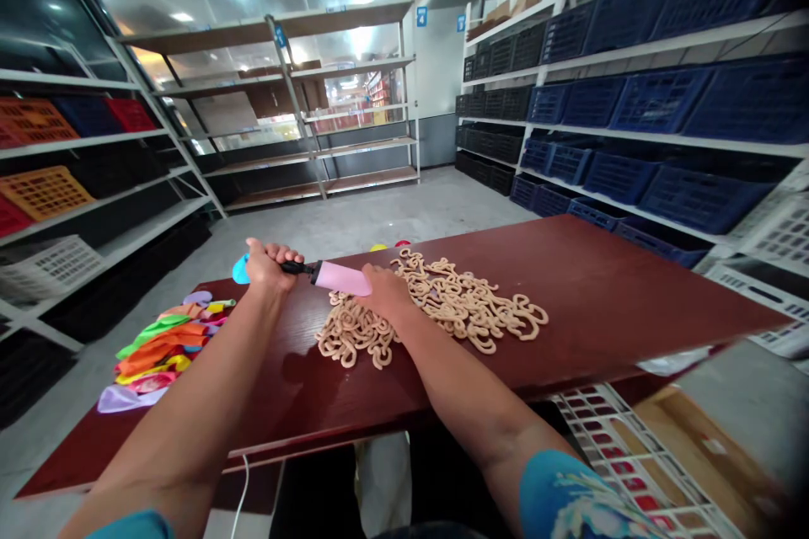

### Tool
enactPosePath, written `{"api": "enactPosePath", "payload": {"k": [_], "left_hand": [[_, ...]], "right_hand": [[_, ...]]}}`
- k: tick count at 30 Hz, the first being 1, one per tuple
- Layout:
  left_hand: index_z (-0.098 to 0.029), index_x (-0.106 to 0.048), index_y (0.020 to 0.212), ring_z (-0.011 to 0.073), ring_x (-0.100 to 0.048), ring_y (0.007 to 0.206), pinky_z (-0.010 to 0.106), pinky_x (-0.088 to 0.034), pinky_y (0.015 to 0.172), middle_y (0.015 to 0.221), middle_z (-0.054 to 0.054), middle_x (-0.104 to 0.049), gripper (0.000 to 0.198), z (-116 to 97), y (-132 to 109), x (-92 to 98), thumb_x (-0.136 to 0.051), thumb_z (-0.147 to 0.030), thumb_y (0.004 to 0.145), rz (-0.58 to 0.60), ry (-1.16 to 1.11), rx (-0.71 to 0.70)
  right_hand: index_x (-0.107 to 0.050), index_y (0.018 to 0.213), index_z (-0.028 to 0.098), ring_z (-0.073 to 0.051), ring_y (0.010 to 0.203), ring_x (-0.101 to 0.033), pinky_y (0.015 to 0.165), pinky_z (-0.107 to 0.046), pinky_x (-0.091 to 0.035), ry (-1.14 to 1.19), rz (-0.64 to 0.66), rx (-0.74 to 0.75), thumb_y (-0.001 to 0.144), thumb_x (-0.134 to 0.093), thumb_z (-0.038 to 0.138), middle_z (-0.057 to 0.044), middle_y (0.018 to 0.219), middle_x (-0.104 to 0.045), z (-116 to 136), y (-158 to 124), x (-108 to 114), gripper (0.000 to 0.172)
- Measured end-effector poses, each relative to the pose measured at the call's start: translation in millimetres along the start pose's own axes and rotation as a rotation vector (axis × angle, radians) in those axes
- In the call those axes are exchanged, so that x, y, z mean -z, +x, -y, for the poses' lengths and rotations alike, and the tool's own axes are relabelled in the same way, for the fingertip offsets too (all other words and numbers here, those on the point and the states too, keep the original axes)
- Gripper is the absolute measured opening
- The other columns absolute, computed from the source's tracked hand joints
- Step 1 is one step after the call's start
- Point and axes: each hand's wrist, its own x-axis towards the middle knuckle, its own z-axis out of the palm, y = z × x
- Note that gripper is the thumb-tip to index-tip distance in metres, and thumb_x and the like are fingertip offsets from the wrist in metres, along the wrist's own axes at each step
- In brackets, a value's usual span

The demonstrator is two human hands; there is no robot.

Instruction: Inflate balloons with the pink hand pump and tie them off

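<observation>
Both hands are raised over the dark red table, with a hand pump between them; it has a pink barrel and a black narrow end. My left hand closes round the black end. A blue piece, possibly a balloon, sticks out past that hand. My right hand wraps round the other end of the pink barrel, hiding its tip. Below and beyond it lies a spread heap of beige curly pieces whose material I cannot make out. Limp coloured balloons lie in a pile left of my left forearm.
The brown-red table stretches off to the right. Yellow and red round things show at its far edge. Shelves with blue crates stand right, coloured crates left. A white crate sits below right; a white cable hangs in front.
</observation>
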Motion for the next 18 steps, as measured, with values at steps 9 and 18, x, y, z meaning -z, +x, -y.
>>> {"api": "enactPosePath", "payload": {"k": [9, 18], "left_hand": [[-0.020, -0.019, 0.051, 0.0100, -0.031, 0.031, 0.025, -0.033, 0.036, 0.038, -0.005, -0.023, 0.047, -63.0, 17.2, -40.7, -0.029, -0.049, 0.086, -0.041, 0.125, -0.132], [-0.020, -0.018, 0.051, 0.0098, -0.032, 0.032, 0.024, -0.030, 0.034, 0.038, -0.004, -0.023, 0.044, -90.0, 29.6, -51.2, -0.031, -0.043, 0.086, 0.002, 0.144, -0.204]], "right_hand": [[-0.049, 0.103, 0.021, -0.021, 0.090, -0.056, 0.071, -0.030, -0.041, 0.108, -0.071, -0.047, 0.070, -0.063, 0.040, -0.007, 0.099, -0.060, -12.3, 7.1, 2.1, 0.040], [-0.051, 0.099, 0.019, -0.019, 0.083, -0.058, 0.066, -0.029, -0.040, 0.139, -0.085, -0.076, 0.067, -0.064, 0.041, -0.007, 0.094, -0.062, -21.0, 10.2, -7.6, 0.041]]}}
